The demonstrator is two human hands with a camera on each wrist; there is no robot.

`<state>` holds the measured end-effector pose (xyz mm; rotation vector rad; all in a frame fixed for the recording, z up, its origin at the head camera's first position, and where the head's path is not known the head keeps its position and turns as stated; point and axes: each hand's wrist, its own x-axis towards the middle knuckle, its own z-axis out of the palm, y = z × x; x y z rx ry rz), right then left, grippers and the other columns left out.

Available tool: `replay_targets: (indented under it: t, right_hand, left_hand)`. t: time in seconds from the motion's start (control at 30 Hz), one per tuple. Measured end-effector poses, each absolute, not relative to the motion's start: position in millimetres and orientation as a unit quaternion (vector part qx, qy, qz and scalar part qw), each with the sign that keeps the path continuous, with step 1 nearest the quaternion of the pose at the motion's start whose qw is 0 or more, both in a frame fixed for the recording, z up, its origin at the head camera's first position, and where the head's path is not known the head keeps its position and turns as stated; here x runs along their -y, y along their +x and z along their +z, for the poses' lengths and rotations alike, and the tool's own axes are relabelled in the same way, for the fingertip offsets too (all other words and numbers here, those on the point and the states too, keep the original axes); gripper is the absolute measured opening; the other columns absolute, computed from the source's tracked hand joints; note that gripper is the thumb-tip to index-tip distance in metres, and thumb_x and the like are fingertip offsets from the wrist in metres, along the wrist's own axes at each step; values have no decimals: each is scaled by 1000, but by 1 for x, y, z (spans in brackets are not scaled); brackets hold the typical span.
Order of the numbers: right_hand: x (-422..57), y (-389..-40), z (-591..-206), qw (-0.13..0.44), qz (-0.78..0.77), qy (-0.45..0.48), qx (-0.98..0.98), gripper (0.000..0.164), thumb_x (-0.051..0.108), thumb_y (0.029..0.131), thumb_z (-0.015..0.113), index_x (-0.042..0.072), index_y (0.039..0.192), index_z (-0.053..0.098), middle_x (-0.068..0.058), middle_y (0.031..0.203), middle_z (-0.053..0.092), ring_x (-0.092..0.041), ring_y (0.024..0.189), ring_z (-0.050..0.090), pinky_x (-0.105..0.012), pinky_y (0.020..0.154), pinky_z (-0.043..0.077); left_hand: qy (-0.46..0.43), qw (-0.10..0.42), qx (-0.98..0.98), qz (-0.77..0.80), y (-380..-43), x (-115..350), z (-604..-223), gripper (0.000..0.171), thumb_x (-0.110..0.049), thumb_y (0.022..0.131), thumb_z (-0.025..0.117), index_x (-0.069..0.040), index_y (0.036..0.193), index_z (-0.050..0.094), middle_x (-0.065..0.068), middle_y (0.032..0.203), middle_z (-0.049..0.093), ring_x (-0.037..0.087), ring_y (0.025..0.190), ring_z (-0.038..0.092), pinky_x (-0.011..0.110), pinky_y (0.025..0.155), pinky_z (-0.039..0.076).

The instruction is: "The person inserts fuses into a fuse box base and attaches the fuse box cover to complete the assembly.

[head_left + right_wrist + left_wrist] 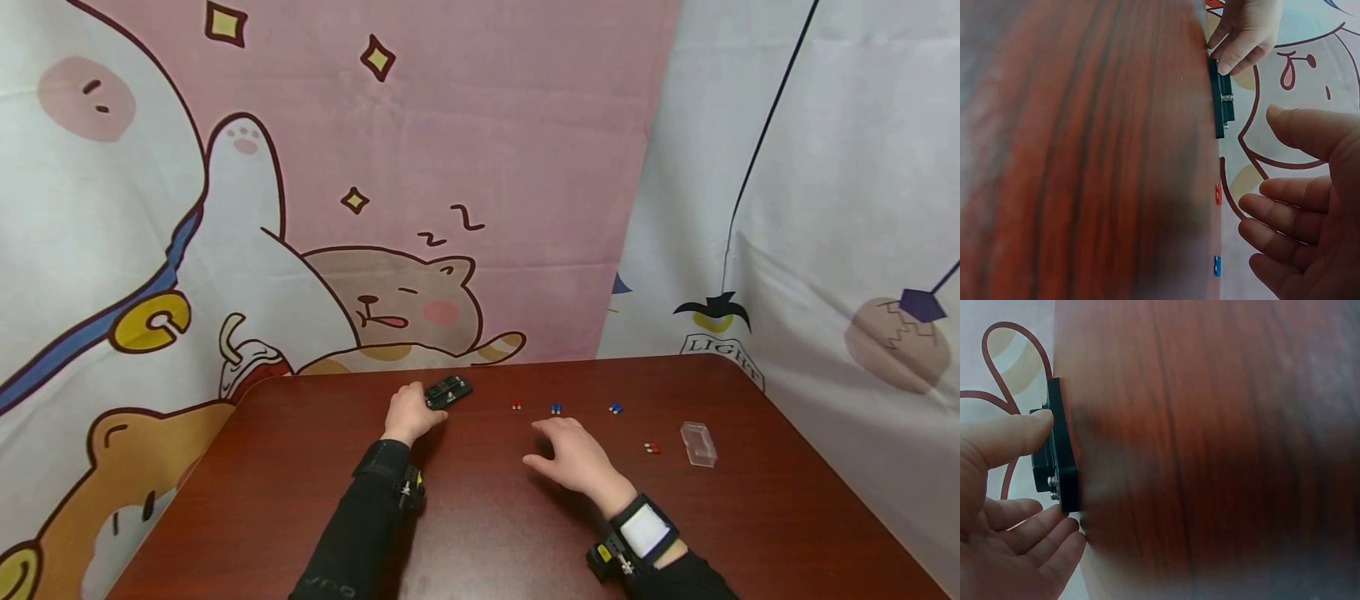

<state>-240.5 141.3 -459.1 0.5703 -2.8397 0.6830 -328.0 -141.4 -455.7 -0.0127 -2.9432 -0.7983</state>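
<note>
A flat black module with raised blocks and small metal screws lies by the table's far edge. My left hand holds its left end; in the left wrist view the thumb is on its raised face and the other fingers are along its end. My right hand hovers over the table, fingers loosely spread and nothing in them. Just beyond its fingertips is a small blue piece, and a small red piece is further left. The right wrist view also catches the module with the left hand on it.
Right of the right hand lie another small blue piece and a red-and-white piece. A clear plastic box is beside them. The brown table ends at a printed cloth backdrop.
</note>
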Motion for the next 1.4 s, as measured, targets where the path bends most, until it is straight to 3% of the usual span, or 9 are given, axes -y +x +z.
replay_targets:
  t: [0.53,0.8,1.17,1.4]
  right_hand:
    - [-123,-259,-457,45,245,202,947,51,35,88,74,2,126,64,-15,124,63,-35,120,55,-51,102,40]
    - [-117,-265,-451,39,232,201,951,52,36,88,75,3,127,64,-15,125,64,-33,118,56,-49,99,44]
    - [-111,-270,-449,28,223,201,953,55,38,88,74,5,130,63,-14,129,62,-32,120,55,-48,98,45]
    - [-111,-271,-447,27,228,199,953,54,38,88,74,6,130,63,-14,132,60,-32,122,52,-48,100,43]
  left_hand:
    - [35,26,977,-209,-339,139,-458,59,-26,77,86,7,119,60,23,105,56,38,99,55,50,83,49]
    - [40,22,978,-204,-343,138,-460,57,-25,78,85,6,120,61,22,107,55,37,99,54,51,81,50]
    - [6,21,975,-221,-341,151,-458,38,-26,70,84,-3,94,68,9,87,62,25,74,55,40,67,48]
    - [-67,37,969,-235,-333,155,-449,42,-28,68,86,-1,98,71,7,89,67,21,74,57,39,70,49]
